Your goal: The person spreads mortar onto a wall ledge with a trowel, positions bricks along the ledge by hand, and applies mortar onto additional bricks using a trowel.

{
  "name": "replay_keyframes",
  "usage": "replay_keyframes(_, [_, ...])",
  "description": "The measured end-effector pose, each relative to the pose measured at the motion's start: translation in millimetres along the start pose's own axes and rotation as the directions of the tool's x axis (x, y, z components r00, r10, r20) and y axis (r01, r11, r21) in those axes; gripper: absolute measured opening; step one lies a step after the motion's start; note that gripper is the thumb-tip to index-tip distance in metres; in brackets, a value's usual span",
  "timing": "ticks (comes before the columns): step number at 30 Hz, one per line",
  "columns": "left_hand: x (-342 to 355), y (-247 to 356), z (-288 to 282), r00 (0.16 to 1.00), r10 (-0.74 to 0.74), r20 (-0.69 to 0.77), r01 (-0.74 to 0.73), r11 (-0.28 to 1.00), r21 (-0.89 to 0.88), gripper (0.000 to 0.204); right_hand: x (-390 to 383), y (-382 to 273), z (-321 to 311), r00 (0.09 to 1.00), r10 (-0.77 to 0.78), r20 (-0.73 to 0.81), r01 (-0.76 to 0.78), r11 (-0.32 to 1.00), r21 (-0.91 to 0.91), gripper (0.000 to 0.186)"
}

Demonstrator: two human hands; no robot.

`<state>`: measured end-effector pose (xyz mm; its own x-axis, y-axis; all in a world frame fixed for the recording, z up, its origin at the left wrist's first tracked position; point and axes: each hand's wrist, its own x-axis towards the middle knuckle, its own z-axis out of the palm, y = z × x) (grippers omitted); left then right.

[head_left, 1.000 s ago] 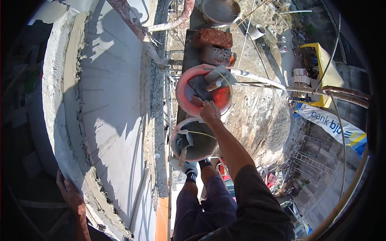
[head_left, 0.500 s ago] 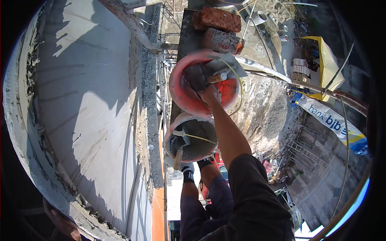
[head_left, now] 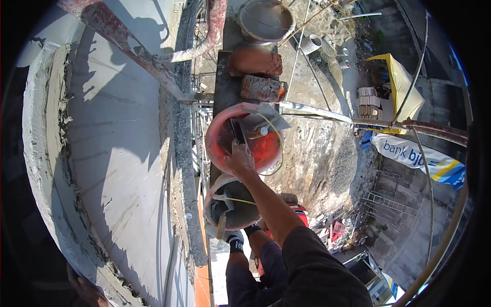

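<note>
My right hand (head_left: 241, 157) reaches into a red bucket (head_left: 215, 118), its fingers closed round a dark, flat, narrow tool (head_left: 237, 130) whose exact kind I cannot make out. Beside it, a metal trowel blade (head_left: 267, 121) leans over the bucket's right rim. A second bucket (head_left: 209, 197) with a whitish rim stands just nearer, with grey material inside. A tool with a wooden handle (head_left: 221, 226) sticks out over its near side. Low at the far left, what looks like my left hand (head_left: 86, 290) is in shadow by the wall's edge, its fingers not clear.
Two bricks (head_left: 263, 88) and a dark basin (head_left: 266, 20) sit farther along the dark plank (head_left: 221, 77). A plastered grey wall (head_left: 117, 153) runs along the left. Scaffold pipes (head_left: 138, 53) cross above, and a rail (head_left: 378, 123) is at right. Far below lies the ground with a ladder (head_left: 391, 203).
The whole view has shifted, bringing the basin into sight. In the red bucket, the dark tool has turned from its broad face to nearly edge-on, still in my right hand.
</note>
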<state>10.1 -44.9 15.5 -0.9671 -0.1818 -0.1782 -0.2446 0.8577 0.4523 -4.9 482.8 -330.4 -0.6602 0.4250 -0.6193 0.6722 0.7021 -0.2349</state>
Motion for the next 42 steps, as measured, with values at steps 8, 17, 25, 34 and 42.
replay_keyframes(8, [3.6,11.0,7.0,0.999,0.033,-0.031,-0.032,0.998,0.051,0.059,-130.7,48.6,-18.4,0.966,-0.207,0.156,0.115,0.883,0.456,0.049])
replay_keyframes(17, [2.1,37.6,14.5,0.998,0.061,-0.005,-0.061,0.997,-0.051,0.053,-201.7,134.2,-53.4,0.974,0.167,0.152,-0.211,0.913,0.349,0.045])
replay_keyframes(25, [0.0,39.5,12.9,0.999,0.043,-0.009,-0.043,0.998,0.042,0.054,-210.4,149.1,-67.6,0.939,0.166,0.302,-0.23,0.954,0.191,0.047])
replay_keyframes(34, [-1.2,13.7,11.8,0.998,0.058,-0.01,-0.057,0.994,0.094,0.051,-68.2,188.8,-176.8,0.968,0.252,0.022,-0.251,0.967,-0.04,0.041])
replay_keyframes(42, [-11.5,63.7,3.2,0.977,-0.088,-0.195,0.115,0.984,0.135,0.074,109.1,153.3,-233.2,0.972,0.111,-0.206,-0.098,0.993,0.071,0.035])
